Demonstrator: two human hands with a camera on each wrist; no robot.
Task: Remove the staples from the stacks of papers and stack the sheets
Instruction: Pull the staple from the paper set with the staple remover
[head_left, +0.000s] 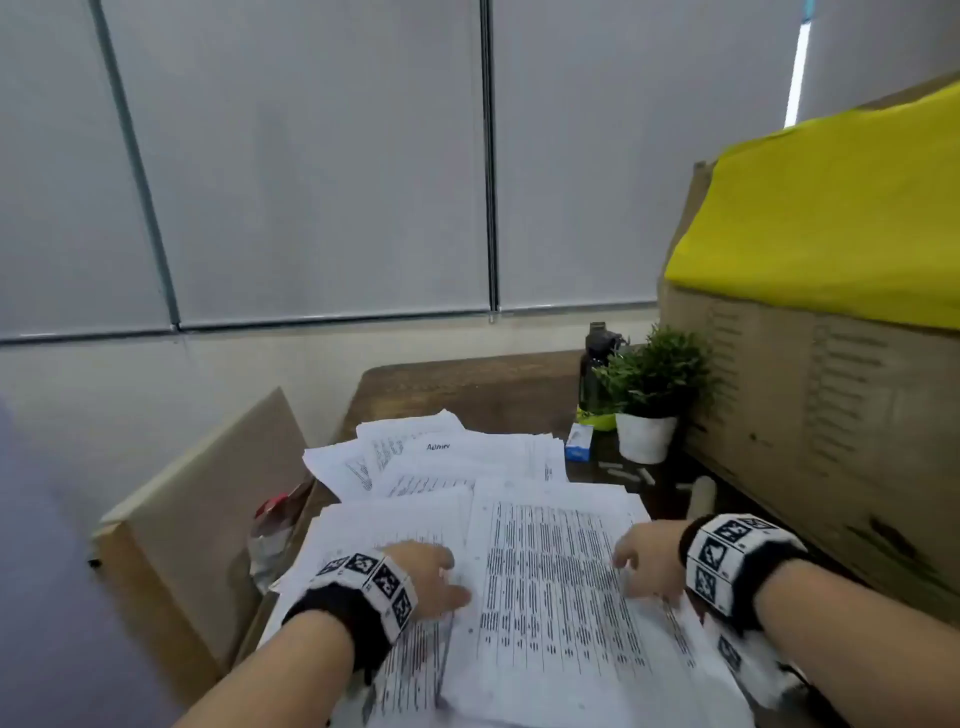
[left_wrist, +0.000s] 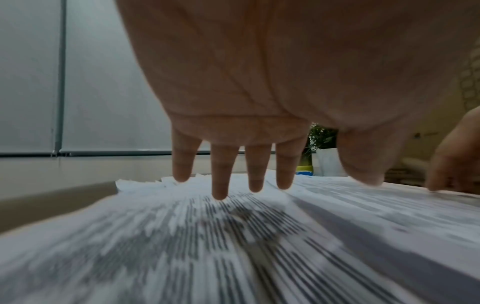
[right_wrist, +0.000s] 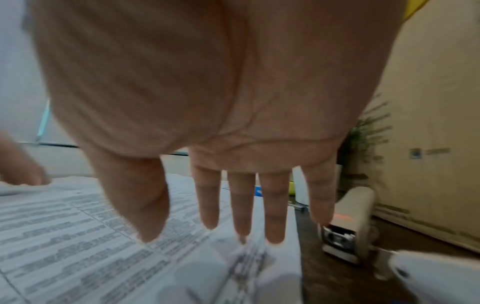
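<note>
Printed sheets lie spread over the desk. A top sheet (head_left: 550, 587) covered in dense text rows sits between my hands, and a messier pile (head_left: 436, 462) lies behind it. My left hand (head_left: 431, 577) hovers just over the left-hand papers (left_wrist: 182, 236), its fingers (left_wrist: 221, 174) straight and spread, holding nothing. My right hand (head_left: 649, 561) is over the top sheet's right edge, its fingers (right_wrist: 274, 207) straight and empty above the paper (right_wrist: 78, 236). A cream stapler (right_wrist: 348, 224) lies on the desk to the right of that hand.
A potted plant (head_left: 649, 395), a dark bottle (head_left: 597, 364) and a small blue box (head_left: 577, 441) stand at the back right. A large cardboard box (head_left: 810, 405) with yellow cloth walls off the right. A beige board (head_left: 208, 499) leans at the left.
</note>
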